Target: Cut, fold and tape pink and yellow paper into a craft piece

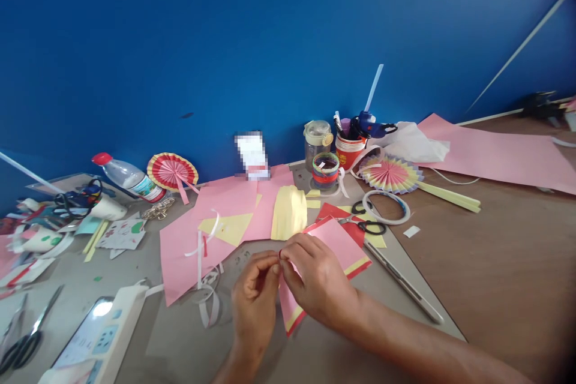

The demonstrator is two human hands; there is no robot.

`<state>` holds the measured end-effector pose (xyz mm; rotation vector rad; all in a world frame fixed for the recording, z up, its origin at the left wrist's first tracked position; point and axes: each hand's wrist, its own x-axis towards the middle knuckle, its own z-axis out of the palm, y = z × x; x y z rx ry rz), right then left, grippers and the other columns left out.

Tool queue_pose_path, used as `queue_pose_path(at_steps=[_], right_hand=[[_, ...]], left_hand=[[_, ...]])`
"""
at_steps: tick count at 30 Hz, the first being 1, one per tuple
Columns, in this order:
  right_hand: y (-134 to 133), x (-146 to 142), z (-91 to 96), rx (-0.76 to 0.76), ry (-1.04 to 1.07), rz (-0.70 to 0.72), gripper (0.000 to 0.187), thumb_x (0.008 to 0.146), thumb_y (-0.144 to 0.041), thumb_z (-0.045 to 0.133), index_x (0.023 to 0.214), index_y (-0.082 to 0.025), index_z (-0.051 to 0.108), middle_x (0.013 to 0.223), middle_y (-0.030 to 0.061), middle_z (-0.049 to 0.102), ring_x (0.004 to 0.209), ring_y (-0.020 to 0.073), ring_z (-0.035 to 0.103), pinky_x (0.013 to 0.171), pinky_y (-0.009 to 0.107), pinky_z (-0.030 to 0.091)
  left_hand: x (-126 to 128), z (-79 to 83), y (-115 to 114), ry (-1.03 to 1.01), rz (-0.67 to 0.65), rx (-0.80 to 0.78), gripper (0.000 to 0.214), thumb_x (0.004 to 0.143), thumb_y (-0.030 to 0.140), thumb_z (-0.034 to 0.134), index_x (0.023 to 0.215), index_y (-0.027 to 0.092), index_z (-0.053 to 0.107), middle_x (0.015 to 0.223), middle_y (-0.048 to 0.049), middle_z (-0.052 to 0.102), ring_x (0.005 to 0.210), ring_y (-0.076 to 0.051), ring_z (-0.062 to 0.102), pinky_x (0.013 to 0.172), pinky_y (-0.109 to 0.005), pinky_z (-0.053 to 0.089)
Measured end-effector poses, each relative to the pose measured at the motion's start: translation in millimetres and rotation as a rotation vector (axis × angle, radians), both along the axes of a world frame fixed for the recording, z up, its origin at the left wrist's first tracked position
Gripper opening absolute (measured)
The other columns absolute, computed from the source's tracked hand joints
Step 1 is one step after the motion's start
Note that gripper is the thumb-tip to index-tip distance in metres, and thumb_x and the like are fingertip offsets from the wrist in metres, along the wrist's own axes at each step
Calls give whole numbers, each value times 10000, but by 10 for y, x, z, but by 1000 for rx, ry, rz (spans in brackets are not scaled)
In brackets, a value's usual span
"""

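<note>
Cannot tell what sits pinched between the fingertips of the left hand (254, 294) and the right hand (317, 285): only a tiny red speck (279, 254), too small to name, with the near part of the pink-and-yellow sheet (344, 246) hidden beneath both hands. Cut off by the bottom edge: the white device (103, 336) and both forearms; at the lower left corner, the scissors (42, 315), and farther up that edge a blurred heap of paper scraps (27, 240). Blurred beyond reading: the pixelated patch (252, 156) against the blue wall (270, 42), and the dark object (540, 103) at the far right, near the pink paper (495, 156) running out of frame.
</note>
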<state>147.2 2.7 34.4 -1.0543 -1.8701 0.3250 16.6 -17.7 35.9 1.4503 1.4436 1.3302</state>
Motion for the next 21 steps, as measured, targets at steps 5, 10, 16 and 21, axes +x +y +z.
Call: queue_pose_path(at_steps=[5, 10, 16, 21], right_hand=[[21, 0, -2, -17, 0, 9, 169, 809, -43, 444, 726, -185, 483, 698, 42, 541, 656, 165, 490, 595, 273, 401], [26, 12, -3, -74, 51, 25, 163, 789, -41, 448, 723, -186, 480, 704, 42, 540, 655, 161, 498, 587, 267, 409], [2, 5, 4, -93, 79, 38, 165, 809, -46, 442, 736, -185, 493, 718, 46, 558, 658, 159, 510, 590, 267, 408], [6, -2, 0, -76, 39, 24, 161, 788, -58, 442, 703, -193, 464, 694, 38, 530, 641, 161, 478, 572, 274, 384]], left_hand=[[-4, 11, 7, -26, -2, -76, 113, 807, 236, 597, 785, 192, 699, 816, -36, 693, 795, -170, 639, 723, -257, 528], [-9, 14, 14, -42, -1, -124, 126, 802, 264, 606, 790, 181, 700, 826, -47, 696, 802, -185, 643, 729, -275, 533], [6, 20, 17, -19, -2, -71, 104, 797, 238, 601, 795, 197, 697, 836, -35, 696, 812, -172, 644, 727, -253, 529], [7, 21, 11, 15, -10, -34, 118, 807, 217, 583, 782, 196, 697, 817, -37, 690, 787, -168, 646, 712, -252, 528]])
